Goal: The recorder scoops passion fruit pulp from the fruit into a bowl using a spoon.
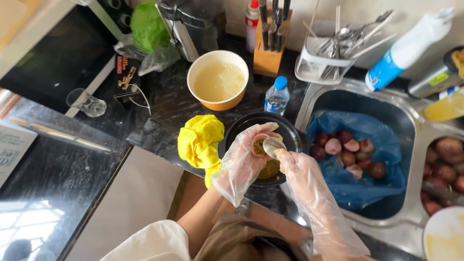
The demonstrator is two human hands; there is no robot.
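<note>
Both my hands wear loose clear plastic gloves and meet over a black bowl on the dark counter. My left hand cups a halved passion fruit, cut side up. My right hand grips a metal spoon whose bowl rests in the fruit half. Yellow pulp lies in the black bowl under my hands.
A yellow cloth lies left of the bowl. Behind stand an orange bowl of pale liquid, a small water bottle, a knife block and a cutlery drainer. The sink holds a blue bag with fruit shells.
</note>
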